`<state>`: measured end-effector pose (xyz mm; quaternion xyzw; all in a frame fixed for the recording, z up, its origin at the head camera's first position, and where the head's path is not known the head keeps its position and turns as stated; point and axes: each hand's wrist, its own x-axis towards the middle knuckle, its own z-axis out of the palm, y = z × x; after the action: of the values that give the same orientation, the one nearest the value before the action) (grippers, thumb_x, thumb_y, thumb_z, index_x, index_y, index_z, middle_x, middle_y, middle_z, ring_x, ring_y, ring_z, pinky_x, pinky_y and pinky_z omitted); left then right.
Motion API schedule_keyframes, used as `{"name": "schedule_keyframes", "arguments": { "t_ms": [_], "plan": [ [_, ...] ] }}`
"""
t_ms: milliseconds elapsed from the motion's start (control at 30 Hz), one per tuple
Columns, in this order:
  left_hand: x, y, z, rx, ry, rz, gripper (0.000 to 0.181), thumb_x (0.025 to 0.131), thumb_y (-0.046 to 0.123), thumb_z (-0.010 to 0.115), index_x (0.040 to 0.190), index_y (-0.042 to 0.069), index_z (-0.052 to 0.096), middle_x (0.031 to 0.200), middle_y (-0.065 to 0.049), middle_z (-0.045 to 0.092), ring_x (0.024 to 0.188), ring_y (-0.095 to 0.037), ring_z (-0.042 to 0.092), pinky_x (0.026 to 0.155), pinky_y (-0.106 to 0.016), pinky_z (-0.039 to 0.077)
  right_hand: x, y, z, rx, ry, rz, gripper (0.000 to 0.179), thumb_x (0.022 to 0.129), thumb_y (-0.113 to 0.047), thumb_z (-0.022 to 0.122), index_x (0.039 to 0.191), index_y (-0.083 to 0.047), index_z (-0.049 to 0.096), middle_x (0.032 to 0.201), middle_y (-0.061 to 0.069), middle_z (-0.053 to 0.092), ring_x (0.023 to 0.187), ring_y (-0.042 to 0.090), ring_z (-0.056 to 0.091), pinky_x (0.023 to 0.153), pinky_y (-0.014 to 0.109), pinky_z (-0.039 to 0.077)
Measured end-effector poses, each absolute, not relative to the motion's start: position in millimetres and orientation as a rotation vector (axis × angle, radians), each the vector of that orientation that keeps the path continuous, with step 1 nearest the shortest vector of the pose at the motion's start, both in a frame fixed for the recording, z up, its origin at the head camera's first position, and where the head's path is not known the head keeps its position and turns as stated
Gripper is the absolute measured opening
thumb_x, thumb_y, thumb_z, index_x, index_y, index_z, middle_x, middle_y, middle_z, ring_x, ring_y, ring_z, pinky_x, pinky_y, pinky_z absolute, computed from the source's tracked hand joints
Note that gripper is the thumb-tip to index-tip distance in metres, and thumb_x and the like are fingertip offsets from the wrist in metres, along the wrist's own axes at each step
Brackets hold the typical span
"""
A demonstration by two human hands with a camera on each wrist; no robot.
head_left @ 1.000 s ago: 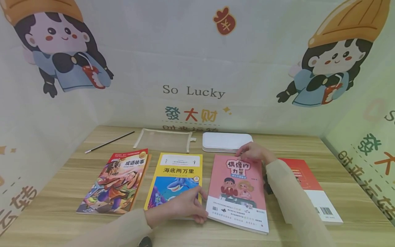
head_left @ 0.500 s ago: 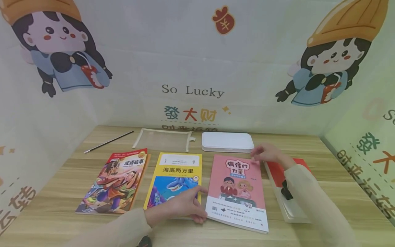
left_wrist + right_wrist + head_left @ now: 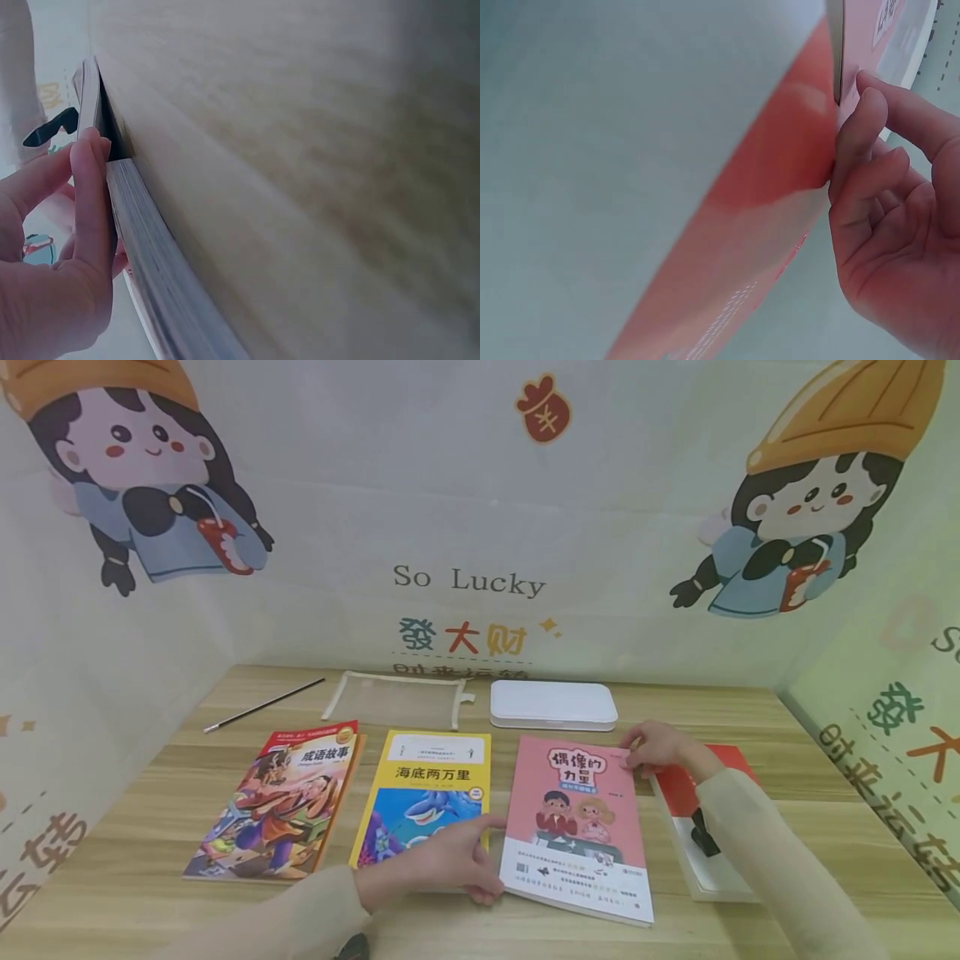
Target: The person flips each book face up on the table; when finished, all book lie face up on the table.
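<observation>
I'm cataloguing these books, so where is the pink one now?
In the head view, the pink book is right of centre, between the yellow book and the red-and-white book.

on the counter (image 3: 127, 860), left to right: the 成语故事 book (image 3: 281, 802), 海底两万里 book (image 3: 431, 772), 偶像的力量 book (image 3: 573, 822), fourth book (image 3: 679, 795); behind, left to right: pencil (image 3: 266, 704), pouch (image 3: 396, 702), flat case (image 3: 553, 704).

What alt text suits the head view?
A person's right hand grips a pink book near its upper right corner, the left hand at its lower left. Three other books flank it; behind lie a pencil, pouch and white case.
</observation>
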<state>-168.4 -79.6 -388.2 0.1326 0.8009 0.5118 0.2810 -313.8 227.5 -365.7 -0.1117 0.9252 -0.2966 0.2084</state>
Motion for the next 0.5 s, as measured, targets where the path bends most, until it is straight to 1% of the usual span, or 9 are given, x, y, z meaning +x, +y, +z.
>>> {"name": "schedule_keyframes", "arguments": {
  "t_ms": [167, 300, 433, 500],
  "plan": [
    [-169.6, -78.2, -390.9, 0.426, 2.206, 1.309, 0.068, 0.071, 0.003, 0.071, 0.129, 0.005, 0.036, 0.061, -0.007, 0.062, 0.054, -0.021, 0.061, 0.052, -0.029, 0.051, -314.6, 228.2, -366.3, -0.299, 2.560, -0.847, 0.034, 0.081, -0.007, 0.062, 0.110, 0.008, 0.052, 0.073, 0.007, 0.054, 0.054, 0.012, 0.051, 0.050, 0.022, 0.044],
    [-169.9, -77.0, -392.7, 0.476, 2.265, 1.249, 0.068, 0.070, 0.004, 0.072, 0.129, 0.002, 0.036, 0.059, -0.005, 0.061, 0.052, -0.019, 0.060, 0.050, -0.027, 0.050, -315.5, 229.0, -366.6, -0.305, 2.545, -0.869, 0.034, 0.081, -0.007, 0.062, 0.109, 0.008, 0.051, 0.074, 0.007, 0.054, 0.054, 0.012, 0.051, 0.051, 0.022, 0.044],
    [-167.8, -74.5, -391.7, 0.533, 2.343, 1.163, 0.068, 0.070, 0.004, 0.072, 0.129, -0.002, 0.038, 0.056, -0.003, 0.058, 0.047, -0.016, 0.057, 0.043, -0.021, 0.043, -315.9, 229.1, -367.2, -0.306, 2.531, -0.889, 0.032, 0.081, -0.007, 0.062, 0.108, 0.007, 0.051, 0.072, 0.007, 0.054, 0.055, 0.012, 0.051, 0.052, 0.023, 0.046],
    [-166.7, -73.2, -390.1, 0.553, 2.372, 1.127, 0.068, 0.070, 0.004, 0.071, 0.128, -0.004, 0.037, 0.054, -0.002, 0.057, 0.046, -0.015, 0.056, 0.042, -0.020, 0.040, -316.2, 229.1, -368.1, -0.308, 2.527, -0.894, 0.032, 0.081, -0.006, 0.061, 0.108, 0.007, 0.051, 0.070, 0.006, 0.054, 0.055, 0.012, 0.051, 0.052, 0.023, 0.046]
  ]
}}
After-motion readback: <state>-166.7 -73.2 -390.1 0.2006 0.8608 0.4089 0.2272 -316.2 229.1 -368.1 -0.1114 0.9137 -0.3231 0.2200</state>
